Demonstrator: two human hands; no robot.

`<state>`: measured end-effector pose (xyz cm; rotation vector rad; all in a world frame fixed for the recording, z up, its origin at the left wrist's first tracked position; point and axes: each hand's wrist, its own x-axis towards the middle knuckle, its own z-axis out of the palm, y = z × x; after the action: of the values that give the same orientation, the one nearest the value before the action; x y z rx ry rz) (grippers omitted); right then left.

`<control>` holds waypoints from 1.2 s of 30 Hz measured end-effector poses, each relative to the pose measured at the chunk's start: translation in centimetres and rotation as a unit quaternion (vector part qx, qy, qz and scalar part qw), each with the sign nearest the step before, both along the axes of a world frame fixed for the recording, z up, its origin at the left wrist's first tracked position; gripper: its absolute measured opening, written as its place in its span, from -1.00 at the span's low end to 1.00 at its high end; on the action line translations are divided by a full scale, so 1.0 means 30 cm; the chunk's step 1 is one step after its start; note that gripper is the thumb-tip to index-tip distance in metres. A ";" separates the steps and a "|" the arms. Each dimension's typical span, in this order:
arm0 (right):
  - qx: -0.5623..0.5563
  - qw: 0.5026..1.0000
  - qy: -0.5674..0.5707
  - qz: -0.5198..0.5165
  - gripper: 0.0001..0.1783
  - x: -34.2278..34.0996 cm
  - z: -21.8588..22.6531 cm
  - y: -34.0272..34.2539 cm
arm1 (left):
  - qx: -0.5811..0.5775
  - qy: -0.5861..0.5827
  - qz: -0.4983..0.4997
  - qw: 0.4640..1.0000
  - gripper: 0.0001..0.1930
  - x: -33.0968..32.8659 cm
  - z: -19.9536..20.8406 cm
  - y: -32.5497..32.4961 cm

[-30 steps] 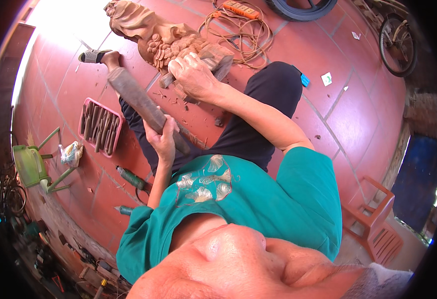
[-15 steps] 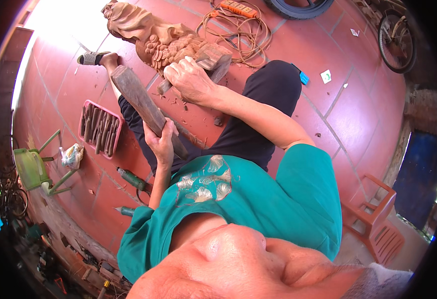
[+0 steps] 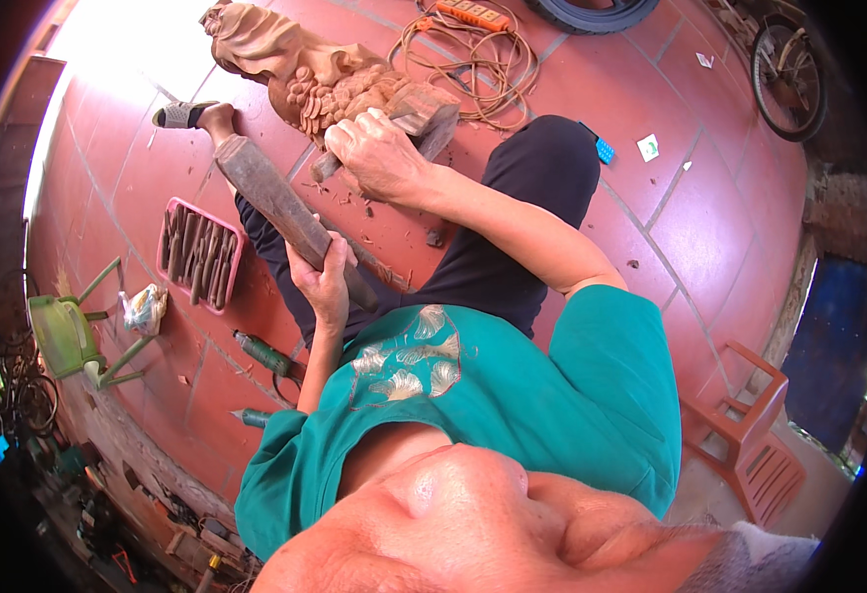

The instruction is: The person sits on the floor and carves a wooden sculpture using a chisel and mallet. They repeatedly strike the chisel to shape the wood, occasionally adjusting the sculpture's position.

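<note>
My left hand (image 3: 323,279) is wrapped round the lower part of a long, worn wooden mallet (image 3: 273,193), which slants up and away to the left above my leg. Closed in a fist, my right hand (image 3: 382,158) grips a chisel; the butt of its handle (image 3: 325,166) pokes out on the left of the fist. The fist rests by the base of a carved wooden sculpture (image 3: 340,94), lying on its side with draped folds and clustered, rounded carving. I cannot see the chisel's cutting edge. The mallet and the chisel handle are apart.
A pink tray (image 3: 242,237) of several carving tools lies on the red tiles at left, near a green stool (image 3: 63,336) and a green power tool (image 3: 260,351). Beyond the sculpture lie a coiled cable with an orange power strip (image 3: 473,14) and a tyre (image 3: 592,18). Wood chips litter the floor.
The mallet's far end has shifted slightly left and toward me. My right hand and the sculpture stay almost where they were.
</note>
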<state>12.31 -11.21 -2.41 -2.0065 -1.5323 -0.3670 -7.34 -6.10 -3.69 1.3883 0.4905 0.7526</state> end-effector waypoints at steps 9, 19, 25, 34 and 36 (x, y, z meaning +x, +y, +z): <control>0.010 1.000 -0.017 0.002 -0.65 -0.002 -0.025 0.006 | -0.009 -0.007 0.005 1.000 -0.67 0.000 -0.017 -0.010; 0.005 0.999 -0.032 0.008 -0.85 0.003 0.001 0.003 | -0.024 -0.022 0.018 0.999 -0.63 -0.012 -0.046 -0.003; 0.008 0.999 -0.042 0.007 -0.86 -0.001 -0.025 0.000 | -0.035 0.068 -0.038 0.996 -0.69 -0.014 -0.041 0.011; -0.016 0.999 -0.052 -0.004 -0.68 0.013 -0.052 -0.004 | -0.035 0.067 -0.044 0.996 -0.64 -0.014 -0.083 0.026; -0.005 0.998 -0.060 -0.006 -0.68 0.019 -0.051 0.007 | -0.052 0.012 -0.001 0.999 -0.63 -0.016 -0.088 0.019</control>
<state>12.88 -11.01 -3.94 -2.0354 -1.5969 -0.4924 -7.83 -5.51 -6.32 1.3023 0.5397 0.7011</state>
